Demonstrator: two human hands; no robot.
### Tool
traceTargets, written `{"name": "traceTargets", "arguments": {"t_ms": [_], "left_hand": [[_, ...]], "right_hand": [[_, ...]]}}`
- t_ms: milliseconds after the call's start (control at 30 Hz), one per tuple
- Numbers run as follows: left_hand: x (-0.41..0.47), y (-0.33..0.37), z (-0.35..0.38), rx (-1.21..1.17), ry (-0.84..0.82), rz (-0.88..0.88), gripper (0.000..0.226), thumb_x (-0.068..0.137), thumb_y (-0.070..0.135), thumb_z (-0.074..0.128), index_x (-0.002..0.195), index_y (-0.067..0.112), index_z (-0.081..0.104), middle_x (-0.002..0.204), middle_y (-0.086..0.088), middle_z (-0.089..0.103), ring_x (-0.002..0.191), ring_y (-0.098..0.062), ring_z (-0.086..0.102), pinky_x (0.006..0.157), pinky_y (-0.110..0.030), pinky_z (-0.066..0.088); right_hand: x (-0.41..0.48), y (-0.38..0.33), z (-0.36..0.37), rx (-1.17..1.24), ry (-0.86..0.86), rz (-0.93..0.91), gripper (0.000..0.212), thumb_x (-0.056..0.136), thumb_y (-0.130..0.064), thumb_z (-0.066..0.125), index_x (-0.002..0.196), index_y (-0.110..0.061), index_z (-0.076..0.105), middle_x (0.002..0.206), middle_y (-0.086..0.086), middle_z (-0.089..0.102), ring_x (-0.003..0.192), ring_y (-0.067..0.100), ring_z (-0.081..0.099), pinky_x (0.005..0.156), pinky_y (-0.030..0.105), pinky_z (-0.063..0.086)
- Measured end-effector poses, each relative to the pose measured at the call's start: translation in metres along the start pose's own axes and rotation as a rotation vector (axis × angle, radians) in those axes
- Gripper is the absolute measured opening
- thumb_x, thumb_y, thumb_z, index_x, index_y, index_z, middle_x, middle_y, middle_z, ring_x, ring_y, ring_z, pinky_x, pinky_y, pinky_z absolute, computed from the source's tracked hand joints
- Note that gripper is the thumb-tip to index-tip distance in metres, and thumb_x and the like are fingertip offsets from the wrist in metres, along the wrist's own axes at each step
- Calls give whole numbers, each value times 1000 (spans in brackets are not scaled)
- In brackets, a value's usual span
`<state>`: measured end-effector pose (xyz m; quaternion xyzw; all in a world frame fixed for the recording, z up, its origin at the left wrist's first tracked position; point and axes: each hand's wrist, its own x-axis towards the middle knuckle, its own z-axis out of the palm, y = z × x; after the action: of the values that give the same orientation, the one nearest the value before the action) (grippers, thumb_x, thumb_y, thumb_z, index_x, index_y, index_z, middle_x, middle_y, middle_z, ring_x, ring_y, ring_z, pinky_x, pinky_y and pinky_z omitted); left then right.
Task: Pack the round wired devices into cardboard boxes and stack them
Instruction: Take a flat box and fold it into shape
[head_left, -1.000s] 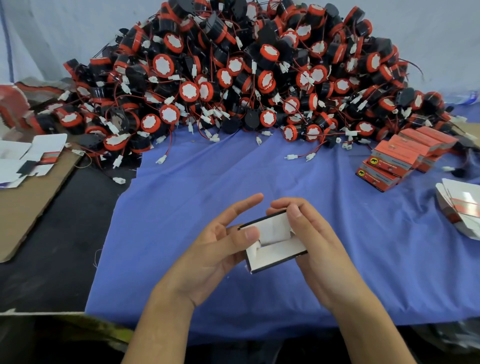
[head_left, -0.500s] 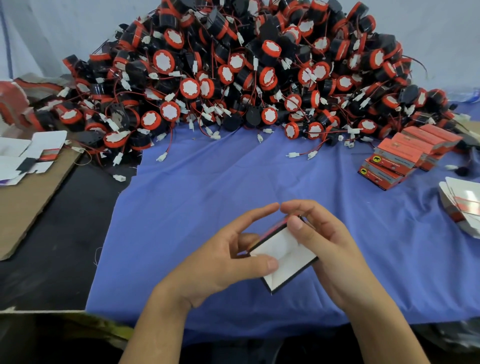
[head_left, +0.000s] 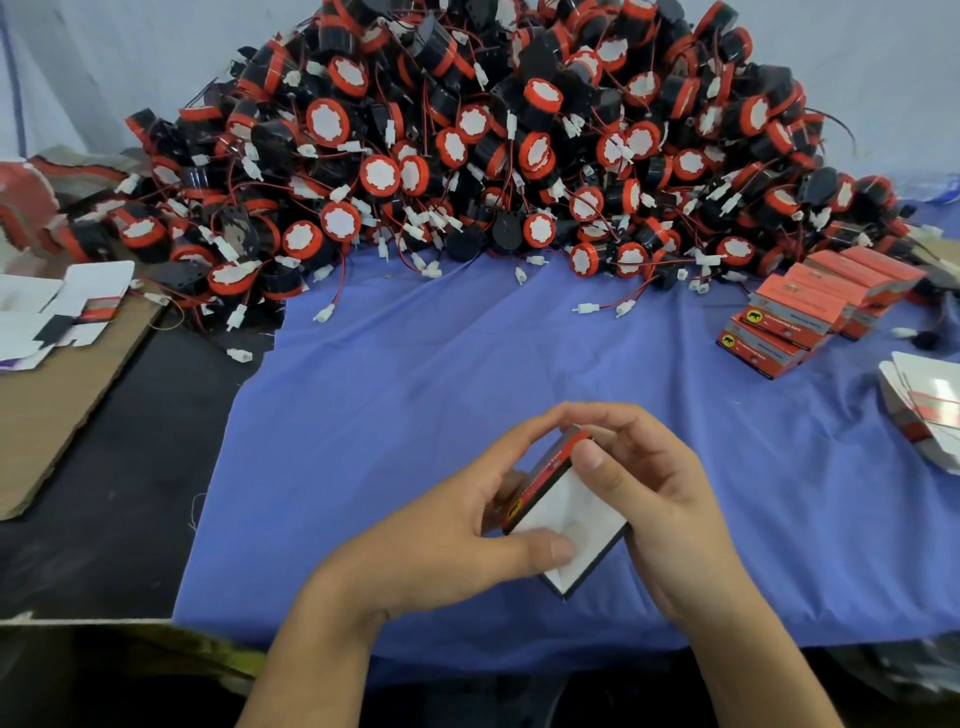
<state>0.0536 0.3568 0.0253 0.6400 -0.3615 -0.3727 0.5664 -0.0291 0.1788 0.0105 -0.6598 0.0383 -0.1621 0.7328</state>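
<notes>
A small cardboard box (head_left: 569, 519), white inside with a red and black printed side, is held over the blue cloth near the front edge. My left hand (head_left: 447, 535) grips its left side, thumb pressed on the white flap. My right hand (head_left: 654, 493) holds its right side, thumb on the top red corner. A big heap of round black and red wired devices (head_left: 493, 156) fills the back of the table. Packed red boxes (head_left: 810, 312) are stacked at the right.
The blue cloth (head_left: 467, 389) covers the middle of the table. Flat unfolded box blanks (head_left: 930, 410) lie at the right edge, more blanks (head_left: 57, 306) on brown cardboard (head_left: 57, 395) at the left. Loose white connectors (head_left: 239, 355) trail from the heap.
Both hands have turned the box so one corner points down and its red printed side faces up and left. My left thumb has slid down onto the lower white flap.
</notes>
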Motion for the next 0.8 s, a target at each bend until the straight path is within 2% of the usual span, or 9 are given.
{"name": "traceTargets", "arguments": {"t_ms": [67, 133, 233, 300, 367, 433, 600, 733, 800], "left_hand": [[-3, 1, -2, -94, -23, -4, 91, 89, 13, 80, 149, 61, 32, 93, 0, 68, 93, -13, 66, 87, -26, 52], [-4, 1, -1, -173, -24, -7, 94, 87, 6, 80, 150, 58, 34, 94, -6, 68, 90, -19, 66, 85, -27, 54], [-4, 0, 3, -252, -12, 5, 98, 81, -1, 81, 151, 52, 37, 93, -17, 63, 83, -22, 64, 80, -29, 54], [-3, -1, 6, -323, -27, 23, 99, 76, -2, 81, 152, 46, 38, 99, -20, 62, 83, -25, 65, 76, -29, 55], [-1, -2, 11, -348, -23, 21, 96, 77, -1, 78, 153, 43, 39, 106, -21, 64, 87, -26, 65, 76, -31, 56], [1, -2, 15, -281, 25, 2, 87, 81, 3, 73, 149, 47, 42, 107, -15, 67, 89, -21, 65, 80, -29, 55], [3, 6, 21, -131, 173, -27, 69, 76, 14, 55, 132, 55, 55, 112, -6, 69, 89, -8, 64, 79, -17, 52], [1, 6, 17, -191, 93, -2, 71, 79, 11, 62, 137, 50, 53, 102, -24, 62, 89, -15, 62, 80, -24, 52], [-2, 4, 13, -287, 16, 37, 75, 81, 9, 70, 145, 43, 49, 97, -21, 60, 90, -22, 60, 81, -29, 52]], "right_hand": [[0, -2, 1, -29, 11, -6, 50, 84, -58, 76, 117, -21, 72, 98, 9, 73, 87, 20, 69, 78, 33, 56], [-1, -3, 1, -58, 36, 1, 54, 83, -65, 73, 116, -24, 73, 103, 4, 73, 90, 19, 67, 81, 37, 54], [-2, -5, 4, -52, 25, 11, 55, 85, -68, 67, 114, -23, 74, 111, 1, 72, 96, 28, 63, 90, 54, 49], [-2, -5, 5, -74, 5, 23, 51, 91, -64, 61, 115, -20, 74, 108, 1, 71, 96, 35, 61, 91, 59, 47], [-2, -6, 6, -77, 4, 43, 47, 94, -57, 56, 115, -18, 73, 110, 2, 71, 100, 29, 63, 94, 58, 47], [-2, -6, 5, -76, 10, 57, 44, 92, -52, 56, 114, -18, 74, 111, 3, 71, 102, 24, 64, 97, 58, 48], [-3, -5, 2, -85, -2, 32, 38, 85, -42, 59, 113, -22, 74, 105, 4, 71, 101, 34, 64, 89, 49, 48], [-4, -7, 5, -92, 0, -18, 36, 86, -41, 57, 111, -21, 75, 110, 5, 72, 103, 35, 64, 91, 50, 49], [-5, -9, 7, -87, -1, -42, 33, 87, -40, 56, 108, -23, 76, 115, 3, 72, 105, 27, 65, 93, 48, 49]]}}
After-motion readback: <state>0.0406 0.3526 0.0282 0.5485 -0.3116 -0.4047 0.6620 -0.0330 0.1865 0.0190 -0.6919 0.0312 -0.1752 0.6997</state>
